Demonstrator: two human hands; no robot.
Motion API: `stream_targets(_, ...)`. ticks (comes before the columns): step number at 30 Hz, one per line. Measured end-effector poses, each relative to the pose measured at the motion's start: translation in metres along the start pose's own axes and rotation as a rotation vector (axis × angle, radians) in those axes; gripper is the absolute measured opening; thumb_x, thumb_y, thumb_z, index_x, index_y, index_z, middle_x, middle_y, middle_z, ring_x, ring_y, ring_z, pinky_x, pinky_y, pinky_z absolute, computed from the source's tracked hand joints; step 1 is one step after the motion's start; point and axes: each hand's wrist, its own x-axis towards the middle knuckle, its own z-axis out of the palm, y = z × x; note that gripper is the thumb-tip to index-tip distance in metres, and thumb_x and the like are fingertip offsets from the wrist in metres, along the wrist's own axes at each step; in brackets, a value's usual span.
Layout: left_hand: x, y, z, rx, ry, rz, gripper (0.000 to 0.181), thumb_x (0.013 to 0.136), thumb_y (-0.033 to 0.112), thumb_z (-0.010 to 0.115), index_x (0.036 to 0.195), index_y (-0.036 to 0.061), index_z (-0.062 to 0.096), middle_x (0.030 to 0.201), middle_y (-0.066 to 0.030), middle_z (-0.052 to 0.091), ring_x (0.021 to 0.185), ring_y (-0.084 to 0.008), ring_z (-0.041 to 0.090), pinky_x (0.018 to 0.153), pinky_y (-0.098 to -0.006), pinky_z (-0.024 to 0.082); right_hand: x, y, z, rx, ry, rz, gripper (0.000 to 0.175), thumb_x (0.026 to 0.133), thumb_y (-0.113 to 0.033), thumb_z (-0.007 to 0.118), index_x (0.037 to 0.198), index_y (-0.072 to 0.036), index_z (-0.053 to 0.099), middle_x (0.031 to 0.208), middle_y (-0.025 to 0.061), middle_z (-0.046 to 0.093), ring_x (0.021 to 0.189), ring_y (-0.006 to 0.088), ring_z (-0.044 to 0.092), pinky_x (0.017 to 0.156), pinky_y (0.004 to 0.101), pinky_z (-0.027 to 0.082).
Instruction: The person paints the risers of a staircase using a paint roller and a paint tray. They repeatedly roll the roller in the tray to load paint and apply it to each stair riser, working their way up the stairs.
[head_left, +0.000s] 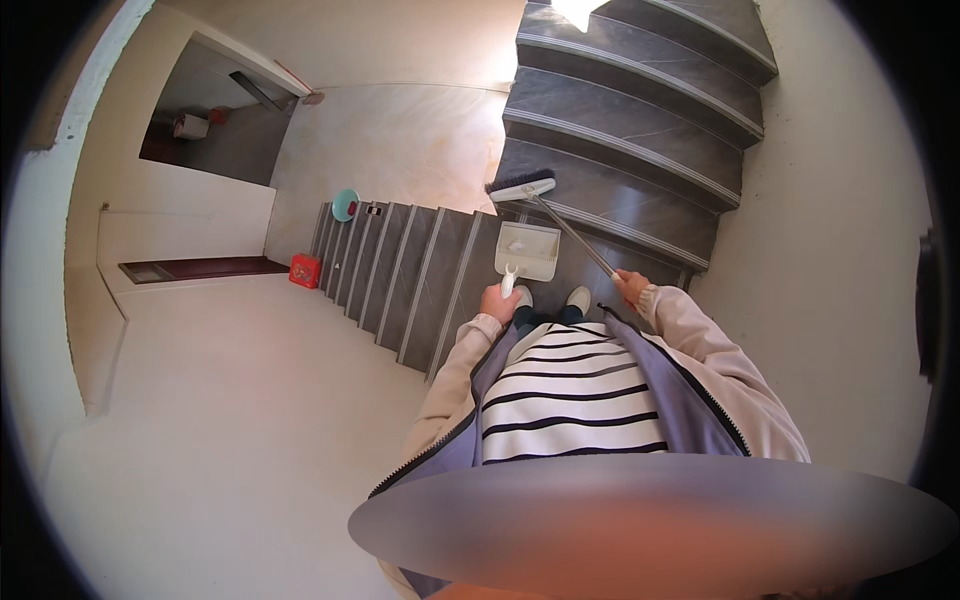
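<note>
My left hand (501, 304) is closed around the upright handle of a white plastic dustpan (556, 259), just in front of my shoes. A small pale thing, too blurred to name, lies in the pan. In my right hand (634, 289) is the metal pole of a broom (577, 231). Its white head with dark bristles (523, 186) rests at the wall-side end of a grey stair tread, above and beyond the dustpan. How the bristles meet the tread cannot be told exactly.
Grey tiled stairs (637, 169) with ribbed nosings rise ahead. Another flight (405, 277) descends on the left, with a turquoise basin (343, 206) and a red box (304, 271) near its bottom. A pale wall (810, 225) borders the right side.
</note>
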Motion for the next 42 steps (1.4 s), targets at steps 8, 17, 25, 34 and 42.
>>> stream_targets(8, 0.045, 0.0, 0.022, 0.102, 0.01, 0.058, 0.028, 0.077, 0.026, 0.072, 0.078, -0.0007, 0.066, 0.058, -0.0118, 0.062, 0.044, -0.0207, 0.06, 0.048, -0.0355, 0.048, -0.065, -0.06, -0.037, -0.004, -0.052, -0.16, 0.055, 0.088, -0.018, 0.057, 0.141, -0.01, 0.047, 0.066, 0.0085, 0.061, 0.047, 0.0171, 0.057, 0.044, 0.0345, 0.048)
stream_targets(17, 0.042, -0.015, 0.029, 0.232, 0.032, -0.02, 0.041, 0.074, 0.039, 0.073, 0.078, -0.001, 0.068, 0.075, -0.0238, 0.065, 0.072, -0.0404, 0.066, 0.065, -0.0492, 0.05, 0.037, -0.129, -0.007, -0.033, 0.093, 0.009, 0.053, 0.089, -0.02, 0.05, 0.142, -0.022, 0.047, 0.079, 0.0146, 0.067, 0.056, 0.0222, 0.065, 0.051, 0.0376, 0.055)
stream_targets(25, 0.051, -0.021, 0.03, 0.231, 0.047, -0.061, 0.044, 0.074, 0.042, 0.075, 0.077, -0.0009, 0.067, 0.073, -0.0235, 0.065, 0.073, -0.0403, 0.066, 0.064, -0.048, 0.05, -0.008, -0.01, 0.018, -0.188, 0.065, -0.141, 0.054, 0.091, -0.026, 0.053, 0.142, -0.011, 0.043, 0.104, 0.0266, 0.066, 0.097, 0.0413, 0.066, 0.084, 0.045, 0.052)
stream_targets(34, 0.037, 0.022, 0.039, 0.181, -0.109, -0.087, 0.041, 0.077, 0.041, 0.074, 0.075, 0.0004, 0.066, 0.071, -0.0212, 0.066, 0.068, -0.0374, 0.066, 0.062, -0.0461, 0.05, -0.142, -0.009, -0.04, 0.207, -0.078, -0.011, 0.057, 0.088, -0.014, 0.052, 0.144, -0.013, 0.044, 0.065, 0.01, 0.061, 0.05, 0.0147, 0.058, 0.046, 0.0323, 0.049)
stream_targets(42, 0.041, -0.027, 0.06, 0.26, -0.069, -0.065, 0.045, 0.078, 0.047, 0.071, 0.078, 0.0019, 0.068, 0.079, -0.0224, 0.067, 0.076, -0.0408, 0.066, 0.067, -0.0493, 0.049, -0.006, -0.063, -0.027, 0.066, 0.098, -0.111, 0.055, 0.091, -0.017, 0.05, 0.145, -0.018, 0.042, 0.065, 0.0123, 0.062, 0.047, 0.0209, 0.06, 0.047, 0.0374, 0.052)
